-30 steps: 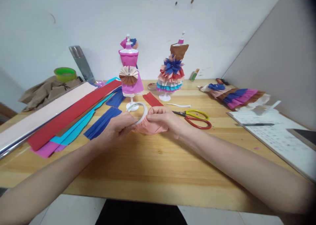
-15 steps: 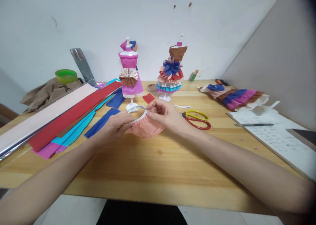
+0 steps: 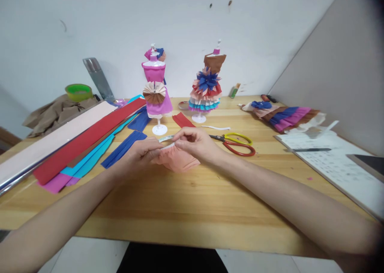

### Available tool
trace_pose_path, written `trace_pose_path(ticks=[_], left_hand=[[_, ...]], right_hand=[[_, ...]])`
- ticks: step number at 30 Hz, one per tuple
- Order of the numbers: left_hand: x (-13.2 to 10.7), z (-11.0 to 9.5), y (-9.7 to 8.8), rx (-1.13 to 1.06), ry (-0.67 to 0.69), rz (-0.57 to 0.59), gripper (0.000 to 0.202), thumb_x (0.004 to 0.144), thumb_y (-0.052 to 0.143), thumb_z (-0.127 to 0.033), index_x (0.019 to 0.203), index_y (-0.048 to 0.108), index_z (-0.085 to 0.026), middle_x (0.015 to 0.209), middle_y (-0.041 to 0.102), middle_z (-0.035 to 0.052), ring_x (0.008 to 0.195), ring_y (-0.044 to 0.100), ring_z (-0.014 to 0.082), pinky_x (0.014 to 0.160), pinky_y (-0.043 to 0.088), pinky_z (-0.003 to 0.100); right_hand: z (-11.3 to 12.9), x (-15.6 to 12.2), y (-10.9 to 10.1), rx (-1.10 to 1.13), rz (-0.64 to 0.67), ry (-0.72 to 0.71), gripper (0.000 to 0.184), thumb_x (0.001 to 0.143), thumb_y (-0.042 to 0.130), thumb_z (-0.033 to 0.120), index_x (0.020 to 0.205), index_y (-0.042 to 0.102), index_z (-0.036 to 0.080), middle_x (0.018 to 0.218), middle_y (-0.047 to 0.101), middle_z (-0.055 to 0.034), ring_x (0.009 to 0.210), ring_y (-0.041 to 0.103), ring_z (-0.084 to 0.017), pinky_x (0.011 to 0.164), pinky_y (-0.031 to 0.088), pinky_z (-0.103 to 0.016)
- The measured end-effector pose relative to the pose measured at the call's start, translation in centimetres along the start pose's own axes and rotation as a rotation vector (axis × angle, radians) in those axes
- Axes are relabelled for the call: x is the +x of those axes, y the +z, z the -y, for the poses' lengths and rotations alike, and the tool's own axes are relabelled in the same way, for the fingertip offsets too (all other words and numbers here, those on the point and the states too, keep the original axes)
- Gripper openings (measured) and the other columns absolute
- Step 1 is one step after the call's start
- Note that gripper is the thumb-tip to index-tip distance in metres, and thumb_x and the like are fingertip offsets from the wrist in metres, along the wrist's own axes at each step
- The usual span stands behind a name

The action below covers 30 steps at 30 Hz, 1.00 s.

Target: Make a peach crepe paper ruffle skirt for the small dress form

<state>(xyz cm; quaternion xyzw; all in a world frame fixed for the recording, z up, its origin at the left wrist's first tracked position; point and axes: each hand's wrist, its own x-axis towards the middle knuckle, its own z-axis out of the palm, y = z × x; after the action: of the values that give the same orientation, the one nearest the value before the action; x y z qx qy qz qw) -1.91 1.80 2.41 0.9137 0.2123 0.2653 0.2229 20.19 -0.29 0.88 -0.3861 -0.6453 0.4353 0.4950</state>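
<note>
**Small, even folds, light pinch**

Reading the white ring (image 3: 166, 138) as a clock, your left hand (image 3: 144, 152) is clamped on it between eight and nine. Your right hand (image 3: 196, 143) has thumb and fingers together at about three, pinching the rim where the pink paper (image 3: 180, 161) meets it. That paper spreads from the ring toward five o'clock, low over the desk (image 3: 192, 209) (whether its edge touches the wood, I can't tell).

To do this well, let your left grip do the steadying so the ring doesn't buckle, and press each fold flat on the band before moving your right fingers along. Match the folds by eye; crowded ones would likely lift. Squeeze rather than tug, since thin paper may tear. Mind the scissors (image 3: 222, 138) at three o'clock from your right hand, and the blue strip (image 3: 121, 151) at nine from your left.
</note>
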Motion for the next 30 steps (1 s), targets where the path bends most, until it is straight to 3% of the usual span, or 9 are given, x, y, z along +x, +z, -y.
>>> trace_pose_path(ticks=[4, 8, 12, 15, 19, 23, 25, 27, 30], left_hand=[[0.1, 0.4, -0.2, -0.027, -0.040, -0.014, 0.031, 0.098, 0.042, -0.033, 0.092, 0.067, -0.016, 0.081, 0.065, 0.0037, 0.076, 0.057, 0.0157, 0.068, 0.041, 0.026], [0.1, 0.6, -0.3, -0.022, -0.035, -0.017, 0.031, 0.098, 0.043, -0.033, 0.097, 0.070, -0.017, 0.082, 0.067, 0.0047, 0.077, 0.058, 0.0168, 0.070, 0.042, 0.027], [0.1, 0.5, -0.3, -0.024, -0.024, -0.017, 0.029, 0.097, 0.045, -0.032, 0.098, 0.070, -0.017, 0.081, 0.067, 0.0044, 0.076, 0.057, 0.0166, 0.069, 0.041, 0.027], [0.0, 0.1, -0.2, -0.054, -0.008, 0.010, 0.026, 0.097, 0.046, -0.031, 0.098, 0.068, -0.017, 0.085, 0.067, 0.0043, 0.080, 0.058, 0.0164, 0.071, 0.041, 0.026], [0.0, -0.5, -0.2, -0.077, 0.055, 0.037, 0.026, 0.097, 0.046, -0.030, 0.094, 0.068, -0.017, 0.076, 0.062, 0.0021, 0.072, 0.055, 0.0146, 0.065, 0.040, 0.025], [0.2, -0.9, -0.4, -0.073, 0.098, 0.053, 0.027, 0.097, 0.045, -0.025, 0.113, 0.066, -0.021, 0.084, 0.067, 0.0033, 0.076, 0.058, 0.0160, 0.068, 0.044, 0.025], [0.3, -1.1, -0.5, -0.090, 0.103, 0.066, 0.030, 0.096, 0.045, -0.023, 0.119, 0.064, -0.023, 0.096, 0.070, 0.0053, 0.087, 0.061, 0.0184, 0.075, 0.046, 0.028], [0.3, -1.2, -0.5, -0.102, 0.100, 0.082, 0.029, 0.096, 0.045, -0.023, 0.116, 0.066, -0.022, 0.100, 0.071, 0.0063, 0.091, 0.063, 0.0199, 0.078, 0.048, 0.030], [0.4, -1.3, -0.3, -0.065, 0.069, 0.099, 0.026, 0.095, 0.045, -0.023, 0.103, 0.069, -0.019, 0.092, 0.071, 0.0058, 0.084, 0.063, 0.0195, 0.074, 0.048, 0.030]], right_hand=[[0.8, 0.2, -0.7, 0.127, 0.037, 0.048, 0.030, 0.069, 0.071, 0.044, 0.078, 0.070, 0.015, 0.063, 0.056, 0.0004, 0.060, 0.047, -0.012, 0.058, 0.035, -0.027], [1.3, 0.2, -1.1, 0.101, 0.041, 0.024, 0.038, 0.070, 0.069, 0.051, 0.079, 0.070, 0.015, 0.066, 0.058, -0.0019, 0.063, 0.050, -0.013, 0.060, 0.037, -0.028], [1.9, 0.0, -0.9, -0.050, 0.049, -0.014, 0.034, 0.076, 0.062, 0.049, 0.077, 0.067, 0.015, 0.063, 0.053, 0.0001, 0.059, 0.045, -0.012, 0.056, 0.034, -0.027], [2.4, -0.3, -0.5, -0.292, 0.014, -0.140, 0.029, 0.083, 0.053, 0.039, 0.072, 0.064, 0.016, 0.063, 0.054, -0.0001, 0.059, 0.045, -0.012, 0.056, 0.033, -0.027], [3.0, -1.0, -0.2, -0.601, 0.002, -0.279, 0.035, 0.089, 0.047, 0.032, 0.060, 0.058, 0.016, 0.058, 0.053, -0.0004, 0.057, 0.045, -0.012, 0.056, 0.031, -0.027], [3.4, -1.2, -0.4, -0.631, -0.058, -0.332, 0.040, 0.093, 0.046, 0.035, 0.059, 0.056, 0.016, 0.056, 0.049, 0.0007, 0.055, 0.044, -0.011, 0.056, 0.031, -0.027], [3.7, -1.1, -0.4, -0.607, 0.016, -0.380, 0.036, 0.093, 0.045, 0.036, 0.067, 0.060, 0.016, 0.064, 0.056, -0.0018, 0.064, 0.050, -0.014, 0.062, 0.036, -0.028], [4.0, -1.1, -0.3, -0.574, 0.187, -0.384, 0.035, 0.094, 0.042, 0.036, 0.074, 0.063, 0.016, 0.075, 0.061, -0.0046, 0.074, 0.055, -0.017, 0.069, 0.040, -0.029], [4.2, -1.1, 0.2, -0.536, 0.351, -0.219, 0.037, 0.097, 0.037, 0.035, 0.078, 0.063, 0.015, 0.079, 0.064, -0.0055, 0.073, 0.056, -0.017, 0.068, 0.041, -0.029]])
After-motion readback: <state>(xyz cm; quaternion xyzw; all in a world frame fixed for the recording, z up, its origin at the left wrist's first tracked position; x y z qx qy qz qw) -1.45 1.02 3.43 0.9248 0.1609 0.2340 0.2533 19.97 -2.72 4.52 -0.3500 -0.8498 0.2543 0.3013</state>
